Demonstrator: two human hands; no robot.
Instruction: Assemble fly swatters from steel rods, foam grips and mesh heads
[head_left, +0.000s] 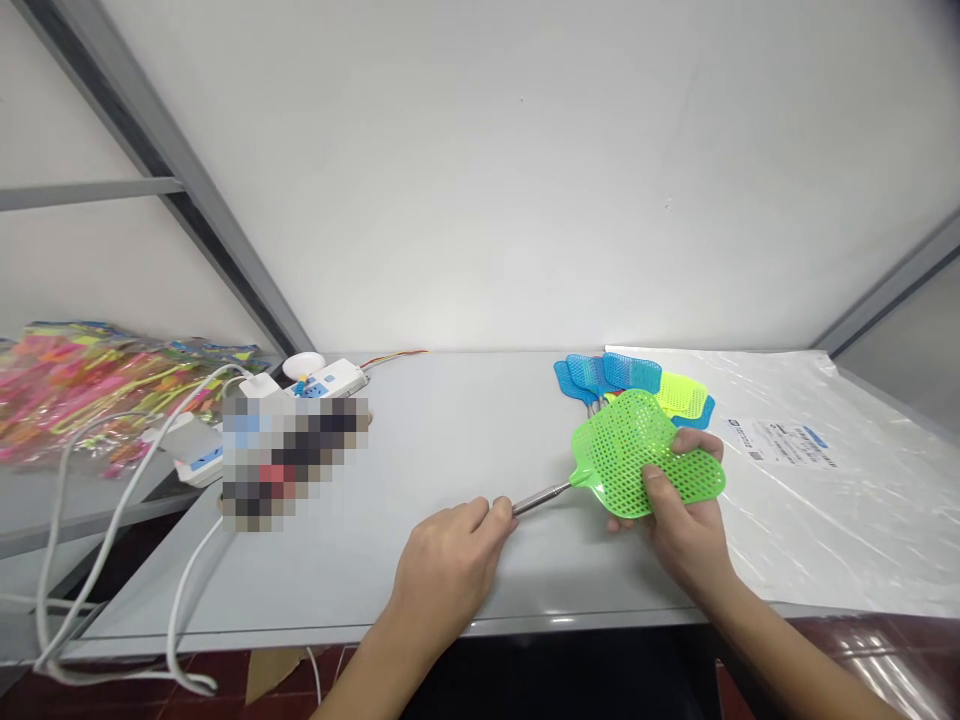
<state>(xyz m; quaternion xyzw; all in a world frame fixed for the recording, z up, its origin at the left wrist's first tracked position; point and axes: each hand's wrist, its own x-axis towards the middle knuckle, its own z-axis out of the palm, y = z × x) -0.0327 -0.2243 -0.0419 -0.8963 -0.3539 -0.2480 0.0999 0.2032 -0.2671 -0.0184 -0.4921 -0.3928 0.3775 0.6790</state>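
A green fly swatter [630, 450] with a perforated, hand-shaped head is held above the front part of the table. My left hand [454, 560] is closed round its thin metal handle. At the head, my right hand [686, 510] grips the plastic, thumb on top and the other fingers partly hidden beneath. Just behind lie several blue fly swatters [632, 371] and a yellow one [684, 396], overlapping in a pile, with their handles mostly hidden.
A white plastic bag [847, 500] with a printed label covers the table's right side. On the left stand power strips [337, 380] with white cables [120, 510], next to a blurred-out patch. Bagged colourful items [112, 400] lie beyond the table's left edge.
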